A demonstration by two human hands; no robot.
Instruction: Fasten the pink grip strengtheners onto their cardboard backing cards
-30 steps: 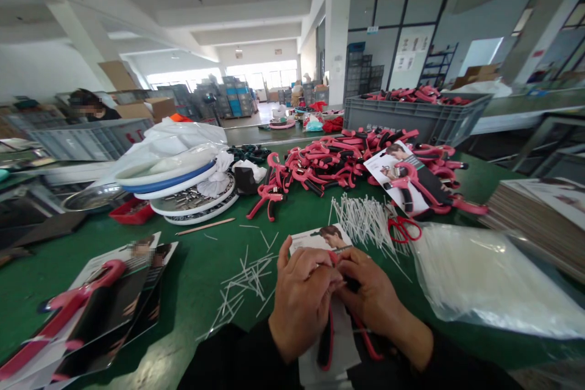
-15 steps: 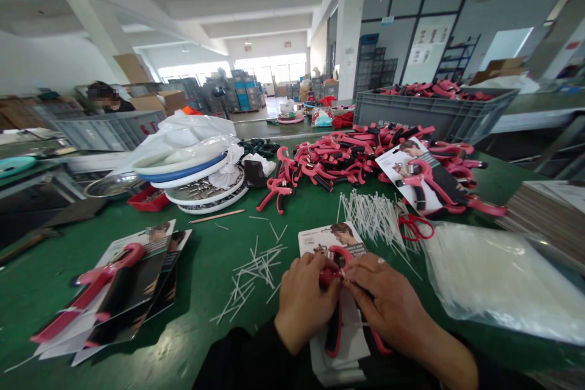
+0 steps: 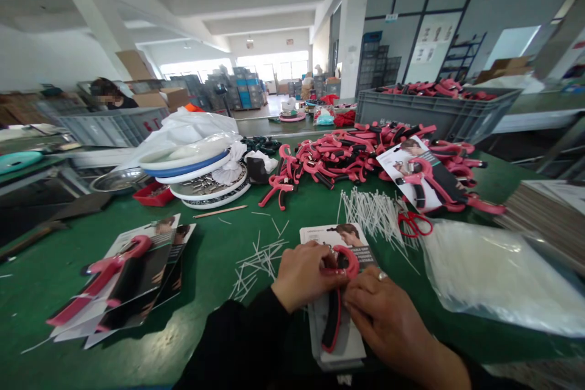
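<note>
Two hands work at a pink-and-black hand grip strengthener [image 3: 333, 320] on a printed backing card [image 3: 353, 341].
In the head view, the left hand [image 3: 302, 275] is nearly closed, thumb and fingers pinching the strengthener's pink upper part; the right hand [image 3: 388, 311] has its fingers bunched against the strengthener's right side, their hold hidden. White ties [image 3: 258, 263] lie scattered leftward; red-handled scissors [image 3: 415, 225] lie beyond the right hand.
</note>
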